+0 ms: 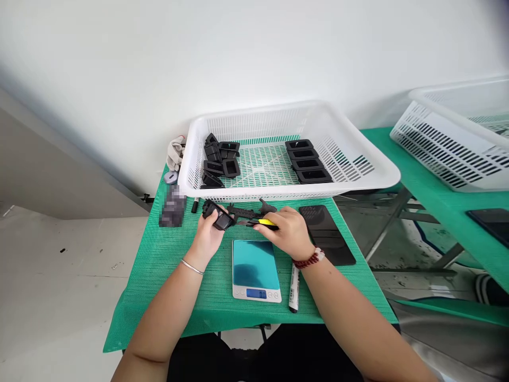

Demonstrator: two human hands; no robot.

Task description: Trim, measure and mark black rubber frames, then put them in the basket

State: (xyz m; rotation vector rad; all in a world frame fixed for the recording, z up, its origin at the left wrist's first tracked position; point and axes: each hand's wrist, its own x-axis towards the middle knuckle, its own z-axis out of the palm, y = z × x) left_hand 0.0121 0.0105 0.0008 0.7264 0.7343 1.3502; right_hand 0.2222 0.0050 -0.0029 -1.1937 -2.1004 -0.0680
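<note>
My left hand (207, 236) is closed around a black rectangular frame-like part (223, 220), thumb on its top face, above the table. In my right hand (289, 232) is a yellow-and-black utility knife (266, 222). Its blade points left and reaches close to the part's right end; whether it touches, I cannot tell. Just behind the knife lies a dark caliper (243, 212). Below both hands sits a small digital scale (256, 265) with a shiny plate, bare on top. Similar black parts (230, 168) lie jumbled at the left of the white basket (286, 191); several more (310, 162) form a row at its right.
On the green-covered table (159, 286) are a black tablet-like slab (330, 236), a white marker (294, 289), a black pen (195, 205) and a grey round object (170, 177). A glove (175, 153) lies beside the basket. Another basket (437, 146) stands on the right-hand table.
</note>
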